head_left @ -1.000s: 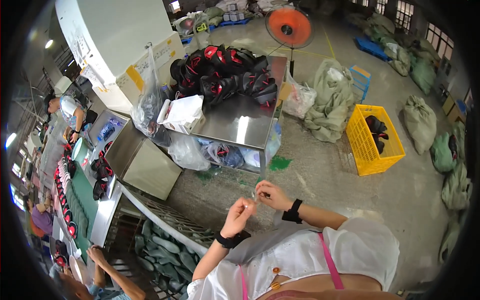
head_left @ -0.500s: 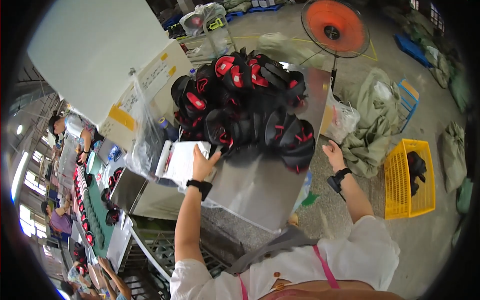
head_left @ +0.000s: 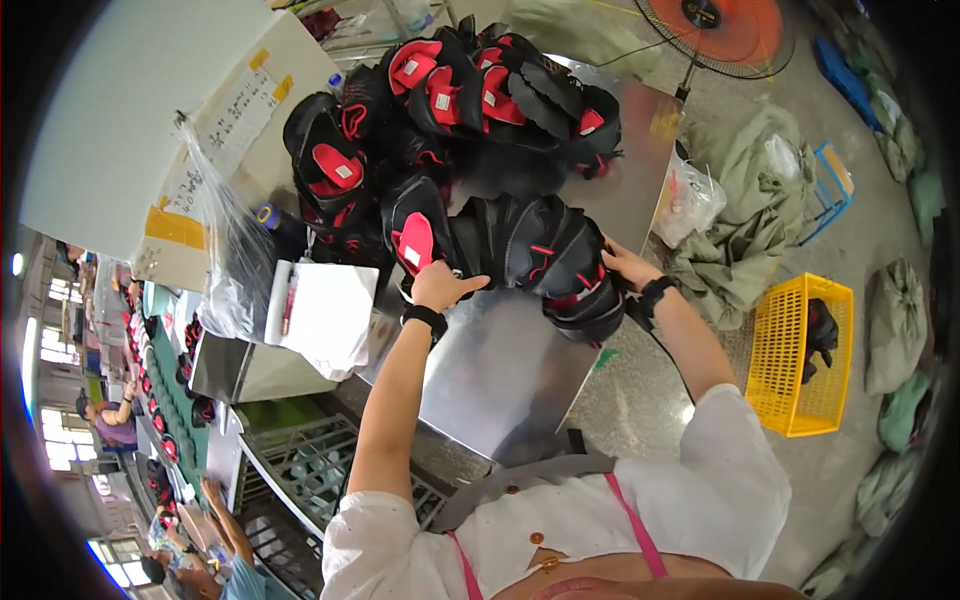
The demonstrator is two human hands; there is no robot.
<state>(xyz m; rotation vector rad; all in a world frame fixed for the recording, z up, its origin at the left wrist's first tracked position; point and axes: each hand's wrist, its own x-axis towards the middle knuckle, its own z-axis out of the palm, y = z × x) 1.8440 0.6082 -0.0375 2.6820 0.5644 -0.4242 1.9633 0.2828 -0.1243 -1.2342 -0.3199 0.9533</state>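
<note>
The bundle of black shoe parts [head_left: 545, 255] lies on the shiny metal tabletop [head_left: 500, 380], at the near side of the big pile of black and red shoe parts [head_left: 450, 110]. You hold this bundle with both hands. Your left hand [head_left: 440, 285] grips its left end, with the fingers curled around it. Your right hand [head_left: 622, 268] presses on its right end, and the fingers are partly hidden behind the bundle. Each wrist has a dark band on it.

Left of the bundle, a white box [head_left: 320, 315] sits next to a clear plastic bag [head_left: 225, 260]. Right of the bundle, off the tabletop, a yellow basket [head_left: 805, 350] stands on the floor. Beyond the big pile, far from the bundle, there is an orange fan [head_left: 715, 30].
</note>
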